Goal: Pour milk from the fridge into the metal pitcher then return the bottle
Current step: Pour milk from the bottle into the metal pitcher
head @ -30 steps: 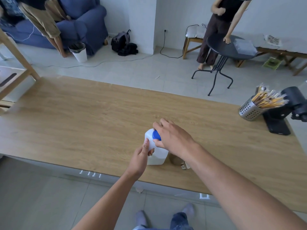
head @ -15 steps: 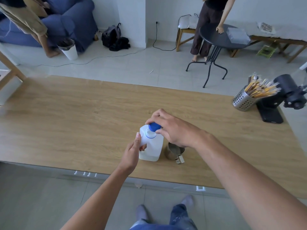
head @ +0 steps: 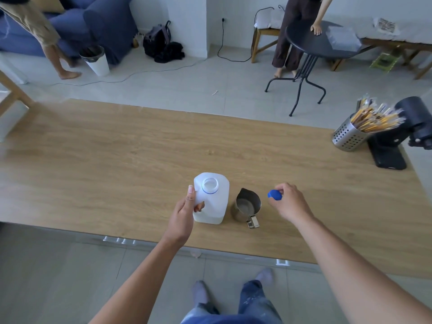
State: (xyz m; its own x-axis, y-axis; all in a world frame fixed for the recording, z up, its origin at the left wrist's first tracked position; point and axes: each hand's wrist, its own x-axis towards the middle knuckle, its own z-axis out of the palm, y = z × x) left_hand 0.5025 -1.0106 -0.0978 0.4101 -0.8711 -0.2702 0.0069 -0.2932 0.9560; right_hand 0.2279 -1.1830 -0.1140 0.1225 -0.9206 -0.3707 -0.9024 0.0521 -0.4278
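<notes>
A wooden counter (head: 117, 160) stood in a tiled room with furniture and two other people behind it.

At the counter's far right corner, a perforated metal holder (head: 348, 137) full of yellow sticks touched a black device (head: 397, 141). Beyond, a round black table (head: 313, 43) had a standing person's hand on it. A blue sofa (head: 100, 22), a white bin (head: 95, 59) and a black backpack (head: 156, 40) lined the far wall.

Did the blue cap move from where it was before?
Yes. The cap was on the bottle; now the right hand holds it off to the right, past the pitcher.
</notes>
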